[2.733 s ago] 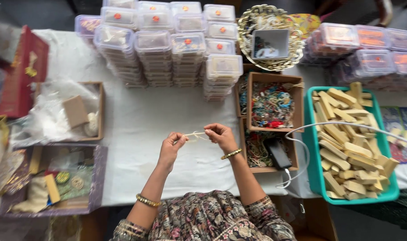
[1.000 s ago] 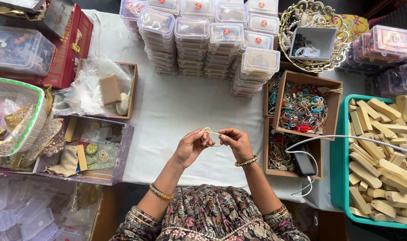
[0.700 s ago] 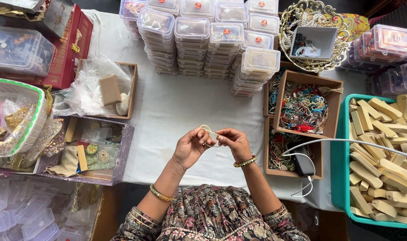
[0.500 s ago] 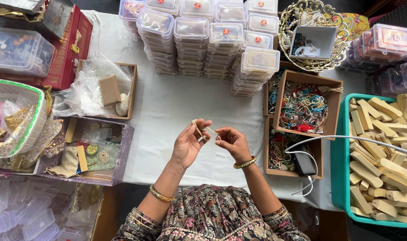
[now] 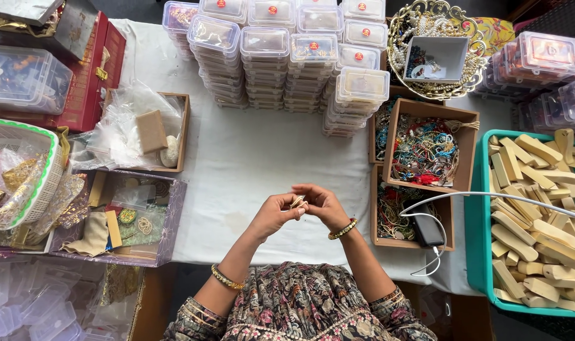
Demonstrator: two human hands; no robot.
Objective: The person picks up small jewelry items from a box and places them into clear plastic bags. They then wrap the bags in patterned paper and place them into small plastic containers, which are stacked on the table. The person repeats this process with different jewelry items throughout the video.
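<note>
Head view: ornament (image 5: pixel 297 202) between fingers (image 5: pixel 302 209).

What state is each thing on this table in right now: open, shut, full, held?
Left hand: fingers pinched on a small pale ornament.
Right hand: fingers closed on the same ornament.
Clear lidded boxes: shut, stacked.
Cardboard box of coloured threads: open, full.
Teal crate: open, full of wooden blocks.
Phone: cable plugged in.

A table draped in a white cloth (image 5: pixel 249 170) carries everything; stacked clear lidded boxes (image 5: pixel 287 57) stand beyond the pinch; cardboard boxes of beaded strings (image 5: pixel 426 148) lie to its right; a wooden tray (image 5: pixel 180 136) with plastic bags sits left.
</note>
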